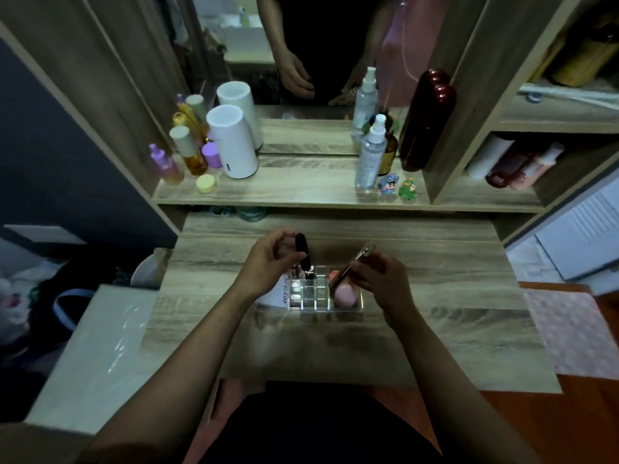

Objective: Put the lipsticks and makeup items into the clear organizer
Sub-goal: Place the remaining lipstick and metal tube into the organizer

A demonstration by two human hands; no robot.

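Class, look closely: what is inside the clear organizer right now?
In the clear organizer: a pink sponge at right and a black lipstick in a back slot. Hands cover part of the back row.

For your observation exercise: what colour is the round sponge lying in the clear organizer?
Pink. The sponge shows best in the head view.

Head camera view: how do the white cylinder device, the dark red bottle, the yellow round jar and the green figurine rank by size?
1. dark red bottle
2. white cylinder device, nearly as big
3. yellow round jar
4. green figurine, roughly alike with the jar
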